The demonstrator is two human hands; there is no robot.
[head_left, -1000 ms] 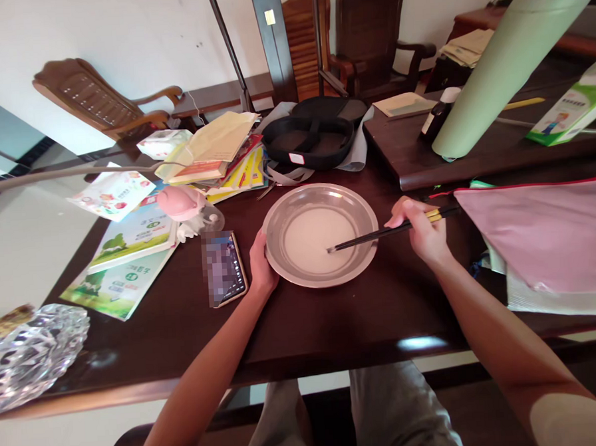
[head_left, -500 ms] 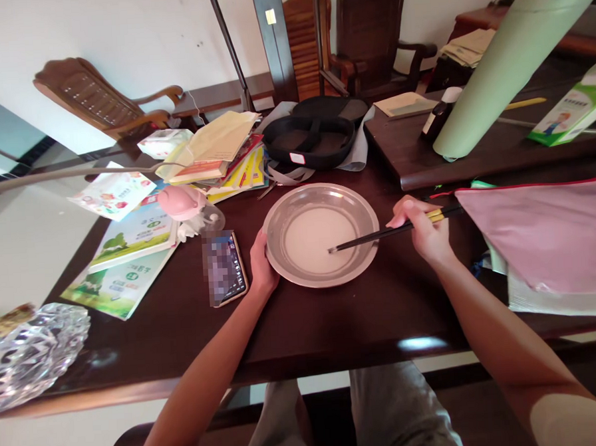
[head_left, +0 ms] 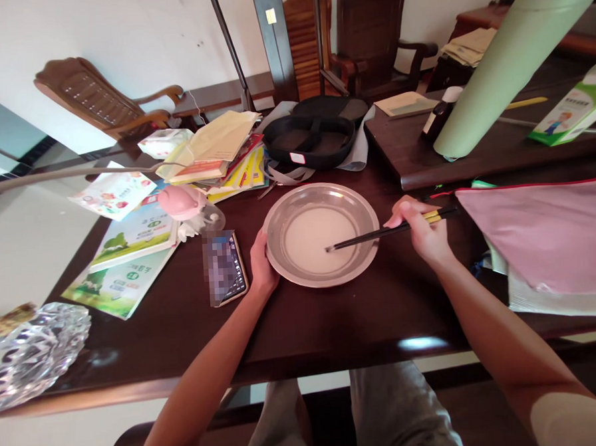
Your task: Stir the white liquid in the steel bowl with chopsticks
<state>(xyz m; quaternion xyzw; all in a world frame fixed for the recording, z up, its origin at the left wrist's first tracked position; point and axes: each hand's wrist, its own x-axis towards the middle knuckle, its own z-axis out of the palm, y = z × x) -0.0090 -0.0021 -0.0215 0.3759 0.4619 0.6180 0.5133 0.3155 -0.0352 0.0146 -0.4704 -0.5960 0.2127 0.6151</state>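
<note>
Our left forearm [head_left: 212, 357] reaches forward over the bench [head_left: 323, 328], the left hand [head_left: 263, 265] against the left rim of the plate [head_left: 326, 281]; how its half-hidden fingers [head_left: 260, 248] close, we cannot tell; our right forearm [head_left: 493, 326] slants inward, the right hand [head_left: 422, 233] beyond the plate's right edge, fingers [head_left: 401, 211] pinching the chopsticks [head_left: 356, 238]; these slope leftward from our grip, tips at the plate's pale middle; the plate lies between our hands.

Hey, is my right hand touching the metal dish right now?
Apart. The head view shows a narrow strip of dark table between the right hand and the rim of the metal dish; the chopsticks span that gap.
</note>
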